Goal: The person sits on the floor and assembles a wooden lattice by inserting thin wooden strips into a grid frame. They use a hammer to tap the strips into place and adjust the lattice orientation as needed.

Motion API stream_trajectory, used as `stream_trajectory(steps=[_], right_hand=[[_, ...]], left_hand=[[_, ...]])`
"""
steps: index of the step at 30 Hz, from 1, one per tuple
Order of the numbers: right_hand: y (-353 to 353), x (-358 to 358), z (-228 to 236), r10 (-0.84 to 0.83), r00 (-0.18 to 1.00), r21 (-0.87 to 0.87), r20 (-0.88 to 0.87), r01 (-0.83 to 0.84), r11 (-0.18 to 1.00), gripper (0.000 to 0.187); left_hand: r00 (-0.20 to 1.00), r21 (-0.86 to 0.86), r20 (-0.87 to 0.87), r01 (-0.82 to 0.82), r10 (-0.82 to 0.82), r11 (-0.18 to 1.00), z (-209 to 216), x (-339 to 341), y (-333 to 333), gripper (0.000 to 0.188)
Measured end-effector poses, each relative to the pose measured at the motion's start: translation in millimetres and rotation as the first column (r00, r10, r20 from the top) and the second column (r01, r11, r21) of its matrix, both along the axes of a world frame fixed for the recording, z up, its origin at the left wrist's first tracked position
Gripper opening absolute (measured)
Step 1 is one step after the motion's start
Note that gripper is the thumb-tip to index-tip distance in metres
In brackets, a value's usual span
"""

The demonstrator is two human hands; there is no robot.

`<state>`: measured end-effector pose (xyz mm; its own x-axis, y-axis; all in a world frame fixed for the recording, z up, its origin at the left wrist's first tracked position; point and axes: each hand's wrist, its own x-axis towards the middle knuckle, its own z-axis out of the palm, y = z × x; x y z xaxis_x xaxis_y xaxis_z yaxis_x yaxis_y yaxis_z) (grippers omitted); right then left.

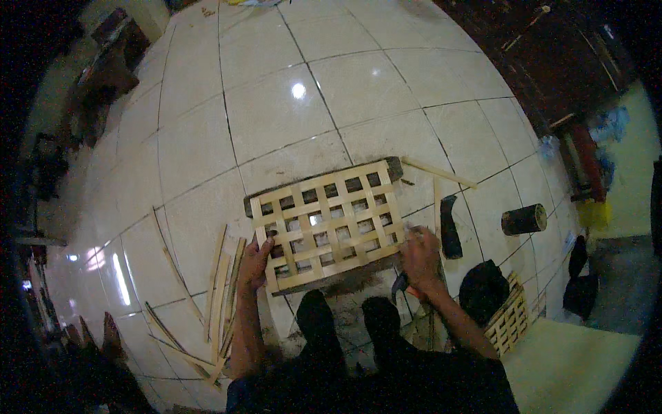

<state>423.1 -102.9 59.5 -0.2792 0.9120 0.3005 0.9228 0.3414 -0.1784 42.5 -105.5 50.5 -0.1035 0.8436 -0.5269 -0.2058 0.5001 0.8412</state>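
Observation:
A woven lattice panel of pale flat bamboo strips (322, 233) lies tilted in front of me, with square gaps between the strips. My left hand (255, 262) grips its left edge, thumb on top. Right beside the panel's right edge, my right hand (420, 255) has its fingers curled together; what they pinch is too blurred to make out. Behind and under the panel, parts of a dark, worn board (324, 178) show. Just below my right hand is a dark curved metal tool head (398, 284), partly hidden.
Loose bamboo strips (219, 297) lie on the tiled floor (276, 90) at the left, another strip (441, 172) at the upper right. A dark blade-shaped piece (450, 228), a short dark log (524, 219) and a stack of woven panels (509, 321) are to the right.

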Motion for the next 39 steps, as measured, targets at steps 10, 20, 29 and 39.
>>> stream_trajectory(steps=[10,20,29,39], right_hand=[[22.1,11.5,-47.9,-0.393,0.895,-0.413,-0.21,0.284,0.866,0.03],[77.6,3.0,-43.1,-0.295,0.844,-0.352,-0.448,0.136,0.926,0.037],[94.2,-3.5,11.3,-0.62,0.569,-0.744,-0.54,0.022,0.668,0.055],[50.5,0.9,-3.5,-0.748,0.301,-0.796,-0.592,-0.068,0.602,0.026]], left_hand=[[0.984,-0.027,0.16,-0.074,0.077,0.997,-18.8,-2.0,-3.4,0.031],[0.985,0.208,0.099,-0.159,0.141,0.965,-26.5,2.6,-2.4,0.033],[0.98,0.127,0.18,-0.111,0.087,0.986,2.6,4.8,-26.4,0.037],[0.956,-0.005,0.293,0.0,0.002,1.0,25.6,19.9,-114.1,0.052]])
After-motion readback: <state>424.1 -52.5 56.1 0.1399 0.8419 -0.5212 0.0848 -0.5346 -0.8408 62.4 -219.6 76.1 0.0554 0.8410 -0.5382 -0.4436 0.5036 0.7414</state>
